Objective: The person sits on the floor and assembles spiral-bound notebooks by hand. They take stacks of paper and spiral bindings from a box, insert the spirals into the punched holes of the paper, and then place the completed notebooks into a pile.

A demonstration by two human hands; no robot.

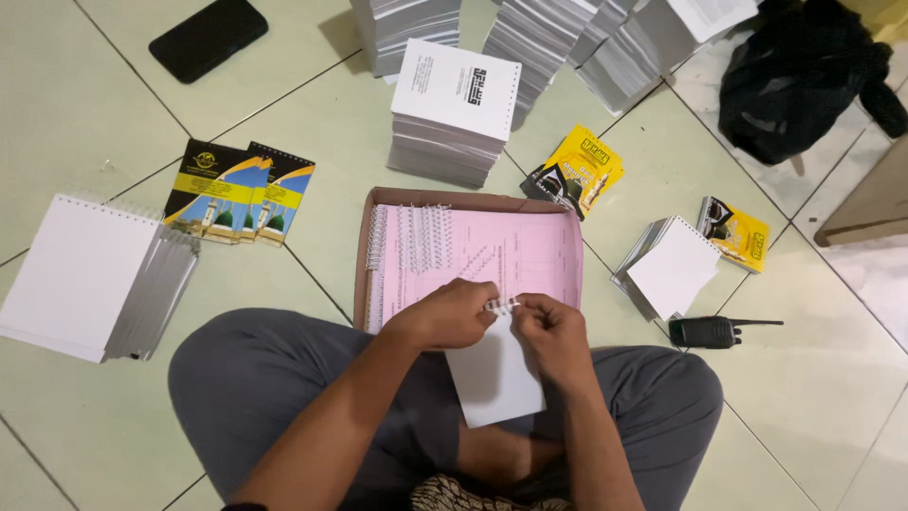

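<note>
1. Two hands meet in the middle of the head view, above the person's crossed legs in grey trousers.
2. Left hand pinches one end of a small white wire coil. Its fingers are pressed together on the coil.
3. Right hand pinches the other end of the coil and also holds the top of a small white pad.
4. Coil and pad sit right between the two hands. The coil lies sideways, left to right, along the top edge of the pad. The pad hangs down from it toward the person's lap. Both hands are just as near.
5. Just past the hands is a brown box with pink paper and more coils inside.
6. On the floor around it are a white paper stack, colourful covers, a big white pad, a yellow booklet, a black radio, a black phone and a black bag.
</note>
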